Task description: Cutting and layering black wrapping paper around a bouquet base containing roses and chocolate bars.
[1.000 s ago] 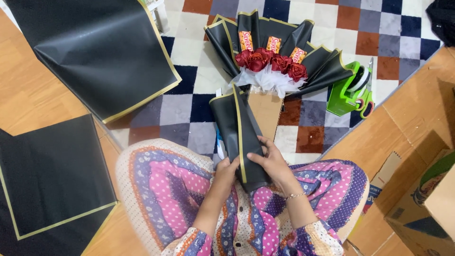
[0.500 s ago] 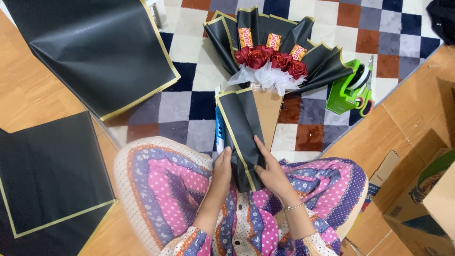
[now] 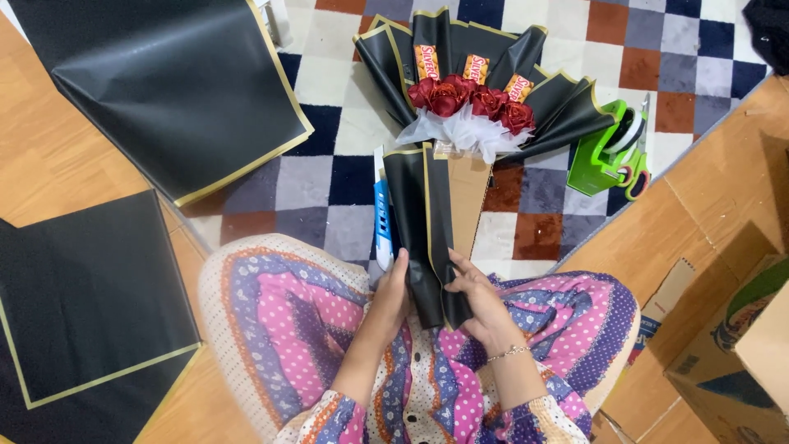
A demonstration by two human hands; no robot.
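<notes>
A bouquet (image 3: 472,103) lies on the checkered rug, with red roses, wrapped snack bars, white tissue and black gold-edged wrapping fanned around its top. A folded black gold-edged sheet (image 3: 427,230) covers the left side of its brown cardboard cone (image 3: 468,201). My left hand (image 3: 393,292) grips the folded sheet's left edge near the bottom. My right hand (image 3: 475,296) pinches the same sheet from the right, at the cone's tip. A blue and white tool (image 3: 382,214) lies just left of the sheet, partly hidden by it.
Large black gold-edged sheets lie at upper left (image 3: 164,82) and lower left (image 3: 82,304) on the wooden floor. A green tape dispenser with scissors (image 3: 616,152) sits right of the bouquet. Cardboard boxes (image 3: 731,337) stand at lower right. My patterned skirt (image 3: 304,329) fills the foreground.
The folded black sheet has been shifted and straightened along the cone's left side. Both hands slid a little down and closer together on its lower end.
</notes>
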